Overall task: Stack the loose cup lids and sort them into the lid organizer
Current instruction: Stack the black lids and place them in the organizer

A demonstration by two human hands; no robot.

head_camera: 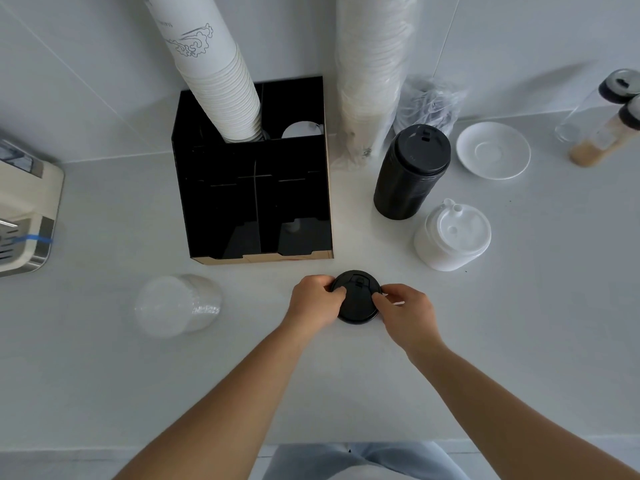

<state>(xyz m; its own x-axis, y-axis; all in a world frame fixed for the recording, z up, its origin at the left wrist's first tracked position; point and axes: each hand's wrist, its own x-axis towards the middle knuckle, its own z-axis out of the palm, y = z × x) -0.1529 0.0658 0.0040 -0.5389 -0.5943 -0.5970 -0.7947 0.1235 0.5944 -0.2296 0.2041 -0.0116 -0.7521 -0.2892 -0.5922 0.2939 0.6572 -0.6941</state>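
A small stack of black cup lids (356,303) rests on the white counter just in front of the black lid organizer (252,209). My left hand (313,301) grips its left rim and my right hand (407,311) grips its right rim. To the right stand a tall stack of black lids (412,171) and a shorter stack of white lids (452,235). A stack of clear lids (178,304) lies at the left. The organizer's front compartments look dark; a tall stack of white paper cups (214,71) stands in its back left slot.
A wrapped column of cups (374,74) stands right of the organizer beside a crumpled plastic bag (429,105). A white saucer (493,150) and bottles (602,123) sit at the far right. A metal appliance (24,209) occupies the left edge. The counter's front edge is near my body.
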